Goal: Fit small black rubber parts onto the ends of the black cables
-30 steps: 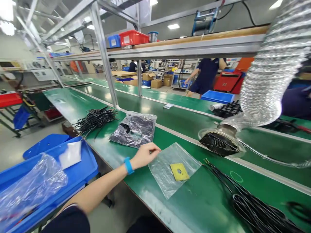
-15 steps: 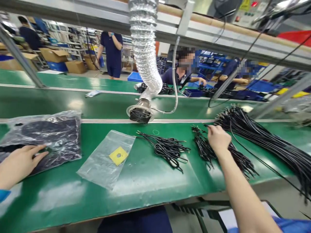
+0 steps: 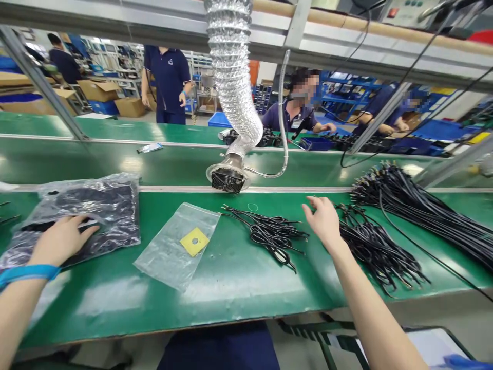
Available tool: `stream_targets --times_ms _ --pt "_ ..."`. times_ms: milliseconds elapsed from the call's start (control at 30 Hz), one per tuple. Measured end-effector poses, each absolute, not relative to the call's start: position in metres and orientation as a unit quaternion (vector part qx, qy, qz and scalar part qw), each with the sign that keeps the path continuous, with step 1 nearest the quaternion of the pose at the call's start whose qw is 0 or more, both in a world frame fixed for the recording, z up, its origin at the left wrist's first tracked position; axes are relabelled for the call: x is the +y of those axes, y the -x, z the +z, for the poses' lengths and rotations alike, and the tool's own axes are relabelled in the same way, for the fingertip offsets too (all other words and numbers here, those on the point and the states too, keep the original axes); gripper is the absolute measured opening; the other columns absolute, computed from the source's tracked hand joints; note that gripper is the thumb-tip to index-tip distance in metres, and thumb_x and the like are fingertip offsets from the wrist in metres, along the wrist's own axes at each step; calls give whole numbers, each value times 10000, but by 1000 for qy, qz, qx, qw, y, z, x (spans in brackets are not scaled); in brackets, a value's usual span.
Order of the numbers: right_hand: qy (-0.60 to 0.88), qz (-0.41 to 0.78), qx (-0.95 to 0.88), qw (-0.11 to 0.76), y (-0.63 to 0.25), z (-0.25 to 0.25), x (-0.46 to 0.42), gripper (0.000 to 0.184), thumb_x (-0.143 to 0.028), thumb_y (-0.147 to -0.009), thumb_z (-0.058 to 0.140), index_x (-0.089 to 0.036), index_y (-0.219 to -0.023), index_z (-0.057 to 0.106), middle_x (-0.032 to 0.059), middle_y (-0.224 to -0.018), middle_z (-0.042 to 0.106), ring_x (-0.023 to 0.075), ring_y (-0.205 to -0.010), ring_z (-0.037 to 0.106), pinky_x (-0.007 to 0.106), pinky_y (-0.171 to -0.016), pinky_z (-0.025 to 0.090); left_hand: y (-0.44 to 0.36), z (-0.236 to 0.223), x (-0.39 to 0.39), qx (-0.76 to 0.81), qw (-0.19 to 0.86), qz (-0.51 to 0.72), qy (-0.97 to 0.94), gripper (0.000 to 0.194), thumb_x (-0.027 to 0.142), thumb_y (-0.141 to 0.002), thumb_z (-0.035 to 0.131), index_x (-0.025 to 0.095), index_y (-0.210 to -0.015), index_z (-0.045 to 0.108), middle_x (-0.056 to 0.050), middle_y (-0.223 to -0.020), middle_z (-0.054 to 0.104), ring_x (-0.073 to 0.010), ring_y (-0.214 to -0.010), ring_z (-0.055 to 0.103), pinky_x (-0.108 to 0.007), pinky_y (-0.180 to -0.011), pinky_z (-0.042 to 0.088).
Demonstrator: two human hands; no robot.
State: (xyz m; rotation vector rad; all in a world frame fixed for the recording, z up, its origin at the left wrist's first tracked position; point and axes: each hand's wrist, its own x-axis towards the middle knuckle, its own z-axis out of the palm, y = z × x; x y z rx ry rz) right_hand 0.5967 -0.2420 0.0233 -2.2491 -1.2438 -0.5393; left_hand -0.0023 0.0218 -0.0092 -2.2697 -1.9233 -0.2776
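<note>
My left hand (image 3: 63, 239) lies on a large clear plastic bag (image 3: 119, 216) with dark contents, its thumb held away from the fingers. A blue wristband (image 3: 33, 274) circles that wrist. My right hand (image 3: 324, 222) hovers over the green bench with fingers apart and nothing visible in it. To its left is a small pile of coiled black cables (image 3: 271, 234). Just right of it, partly behind my wrist, lies a bigger pile of bundled black cables (image 3: 381, 246). Between the hands rests a flat zip bag (image 3: 165, 259) bearing a yellow square (image 3: 189, 247) with a round mark.
Long straight black cables (image 3: 423, 200) cover the bench's right side. A silver flexible duct (image 3: 233, 72) with a fan (image 3: 228, 180) at its mouth hangs over the middle. Metal posts (image 3: 46, 87) rise behind. Co-workers stand and sit across the line.
My right hand has moved left, off the right-hand cable pile, and its fingers have spread. My left hand has slid farther onto the plastic bag. The view has shifted slightly.
</note>
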Motion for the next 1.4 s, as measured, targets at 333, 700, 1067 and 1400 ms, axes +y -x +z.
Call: stream_targets --times_ms 333,700,1067,1400 --pt "748 -51 -661 35 -430 14 -173 270 -275 -964 512 -128 -1149 643 81 -1083 539 230 -1038 484 358 -899 350 -10 8 19 -670 51 -53 739 366 268 -922 428 57 -1134 639 -134 -1121 578 -296 -1069 541 -352 -930 410" --pt "665 7 -593 454 -460 1 -164 460 -473 -878 446 -99 -1026 669 74 -900 635 172 -711 579 279 -623 416 19 -6 17 -625 43 -233 744 536 391 -872 309 65 -1092 674 -131 -1087 601 -261 -1015 548 -347 -921 417" --pt "536 -514 -548 384 -432 48 -183 130 -156 -886 611 -70 -944 689 43 -756 552 104 -626 417 238 -510 259 -39 10 -40 -507 -317 -536 595 463 425 -761 518 69 -1037 625 -113 -985 564 -135 -757 528 -271 -680 452" --pt "509 -348 -716 327 -397 -5 -177 224 -214 -984 497 -103 -967 692 30 -749 524 95 -641 417 251 -592 299 -144 35 41 -538 -286 -309 731 354 419 -770 575 95 -886 660 -97 -870 604 -171 -759 488 -287 -658 302"
